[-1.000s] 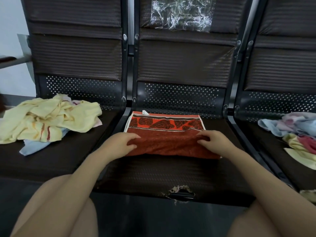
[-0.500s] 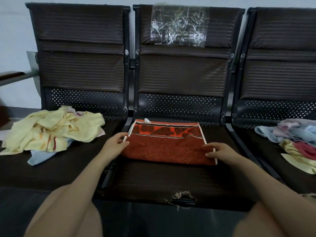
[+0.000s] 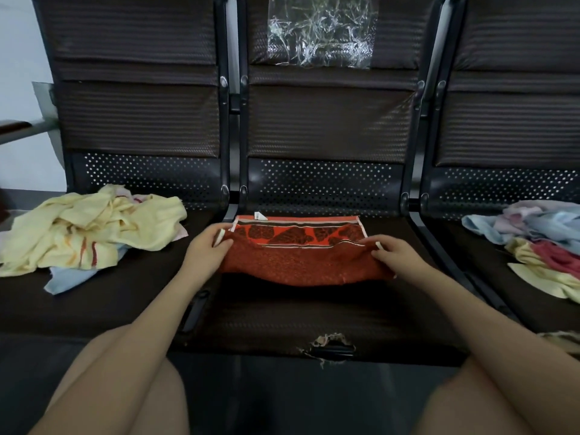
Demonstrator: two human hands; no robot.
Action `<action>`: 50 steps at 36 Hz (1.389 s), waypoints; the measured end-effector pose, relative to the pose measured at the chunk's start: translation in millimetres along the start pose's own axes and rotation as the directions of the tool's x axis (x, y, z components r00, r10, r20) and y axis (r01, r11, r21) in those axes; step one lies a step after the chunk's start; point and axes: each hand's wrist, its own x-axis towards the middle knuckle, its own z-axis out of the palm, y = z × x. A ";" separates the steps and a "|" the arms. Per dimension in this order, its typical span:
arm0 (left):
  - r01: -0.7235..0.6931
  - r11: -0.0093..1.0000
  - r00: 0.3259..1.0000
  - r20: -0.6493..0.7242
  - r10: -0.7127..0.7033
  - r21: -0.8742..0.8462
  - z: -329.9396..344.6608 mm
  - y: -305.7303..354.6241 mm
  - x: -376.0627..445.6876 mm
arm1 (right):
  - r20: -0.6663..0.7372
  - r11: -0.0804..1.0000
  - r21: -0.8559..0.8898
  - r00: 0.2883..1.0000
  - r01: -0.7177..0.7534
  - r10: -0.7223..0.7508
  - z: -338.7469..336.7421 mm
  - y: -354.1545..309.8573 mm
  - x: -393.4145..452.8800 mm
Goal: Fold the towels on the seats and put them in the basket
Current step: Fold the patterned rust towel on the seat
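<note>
Three dark brown seats stand side by side in a row against a pale wall, each with a ribbed backrest and a band of small holes at its foot. On the middle seat (image 3: 314,312) lies a red towel (image 3: 301,262), folded, with a strip of orange and dark leaf shapes along its far edge and a small white tag at the back. The left hand (image 3: 205,251) grips the towel's left end, its fingers (image 3: 219,238) curled over the folded edge and pinching it. The right hand (image 3: 397,257) holds the right end the same way, thumb and fingers pinching the cloth near the white border. The near fold seems lifted a little off the seat between the two hands, though the shadow under it makes that hard to judge. A heap of yellow towels (image 3: 91,229) sits crumpled on the left seat (image 3: 94,306), with a pale blue cloth (image 3: 67,279) poking out beneath it. On the right seat (image 3: 489,255) lies another loose pile of towels (image 3: 546,246) in blue, pink, red and yellow. A sheet of crinkled clear plastic (image 3: 320,29) is stuck to the middle backrest. The front edge of the middle seat has a torn spot (image 3: 329,346) showing pale padding. Bare knees fill the bottom corners of the view.
</note>
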 end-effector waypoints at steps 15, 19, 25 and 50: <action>0.076 0.992 0.989 0.122 -0.088 0.101 -22.0 -8.0 5.8 | -0.072 0.974 0.208 0.991 -0.092 0.109 -3.7 -10.8 2.2; 0.115 0.990 0.985 0.116 -0.125 0.086 -16.7 -6.1 19.2 | -0.107 0.984 0.159 0.990 -0.079 0.097 1.5 -16.5 14.8; 0.078 0.994 0.993 0.083 -0.084 0.075 -11.0 -0.6 48.7 | -0.213 0.989 0.130 0.972 -0.072 0.098 -2.0 -27.8 40.0; 0.100 0.802 0.945 0.197 -0.262 0.589 14.8 -36.1 2.0 | 0.064 0.915 -0.206 0.929 -0.346 0.365 15.3 -13.3 10.3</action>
